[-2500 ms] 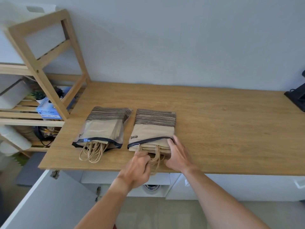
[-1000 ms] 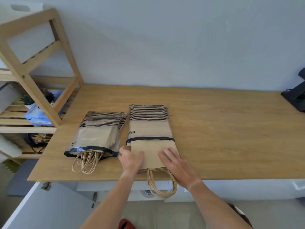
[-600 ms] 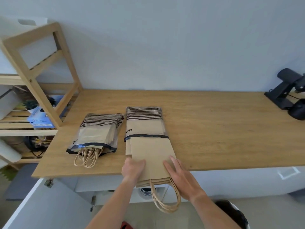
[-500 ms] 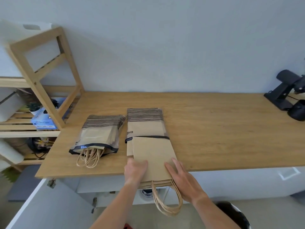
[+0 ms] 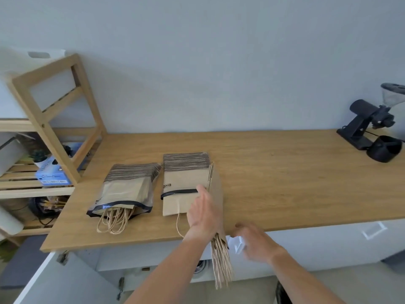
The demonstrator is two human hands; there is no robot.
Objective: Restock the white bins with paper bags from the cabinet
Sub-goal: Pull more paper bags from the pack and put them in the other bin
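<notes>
Looks like a home utility or storage nook, maybe off a kitchen. There's a long wooden countertop [image 5: 274, 172] on plain white cabinets [image 5: 317, 244] against a bare pale wall, tiled floor below. A black coffee grinder [image 5: 370, 128] sits at the far right end. On the left, an open wooden shelf unit [image 5: 54, 119] holds a white bin [image 5: 9, 154], a small potted plant [image 5: 39, 155] and a blue box [image 5: 51, 176]. Two plastic packs of paper bags [image 5: 129, 189] lie on the counter.
</notes>
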